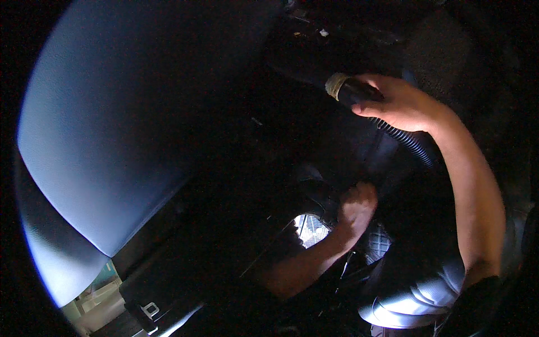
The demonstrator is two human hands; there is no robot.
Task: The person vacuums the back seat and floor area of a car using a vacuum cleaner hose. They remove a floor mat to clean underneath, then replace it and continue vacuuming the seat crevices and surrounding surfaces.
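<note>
My right hand (398,103) is closed around a black vacuum nozzle (358,90) with a pale, brush-like ring at its tip. A black corrugated hose (406,141) runs down behind that hand. The nozzle tip points left over a dark surface, where a small white scrap (323,32) and other specks lie further up. Lower down, my left hand (358,204) has its fingers curled against dark material. Shadow hides whether it holds anything.
A large smooth leather-like panel, apparently a car seat (105,126), fills the left side. A metal seat-belt tongue (150,310) shows at the lower left. Brightly lit ribbed patches (311,230) lie beside my left wrist. A shiny curved surface (414,301) stands at lower right.
</note>
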